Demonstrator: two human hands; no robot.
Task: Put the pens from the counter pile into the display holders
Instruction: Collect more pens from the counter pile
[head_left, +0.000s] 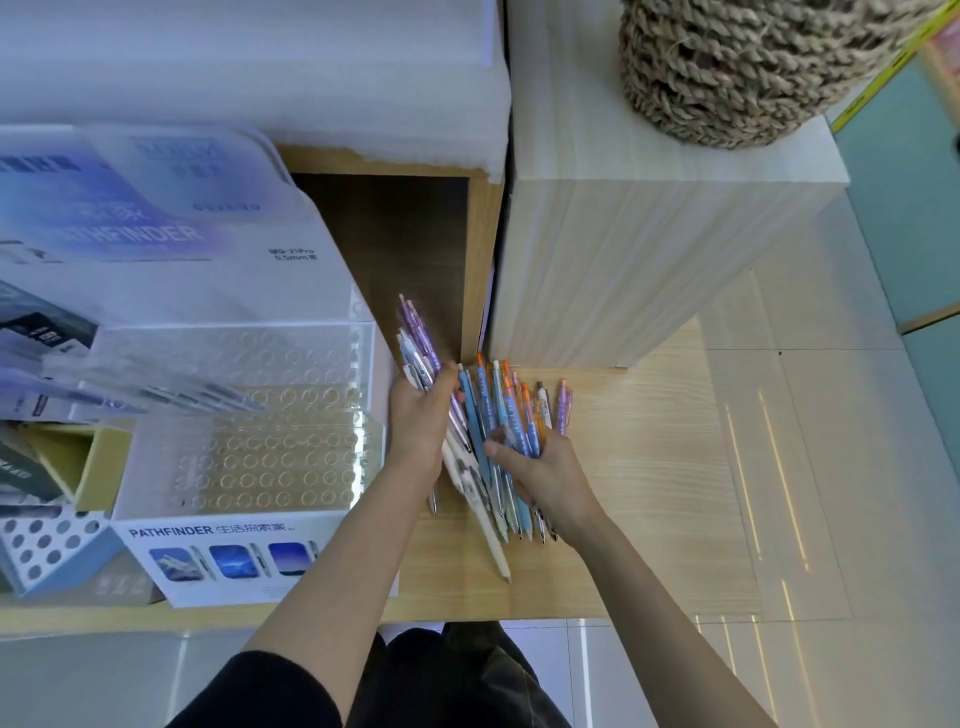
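My right hand (543, 475) is curled over the pen pile (506, 415) on the counter (649, 493), fingers gripping blue and orange pens. My left hand (418, 415), just beside it, grips a bundle of purple-white pens (415, 335). The clear display holders (270, 462) sit further left.

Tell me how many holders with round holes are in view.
3: rear clear holder, front clear holder just below it, white holder at the lower left edge. More may be hidden off-frame.
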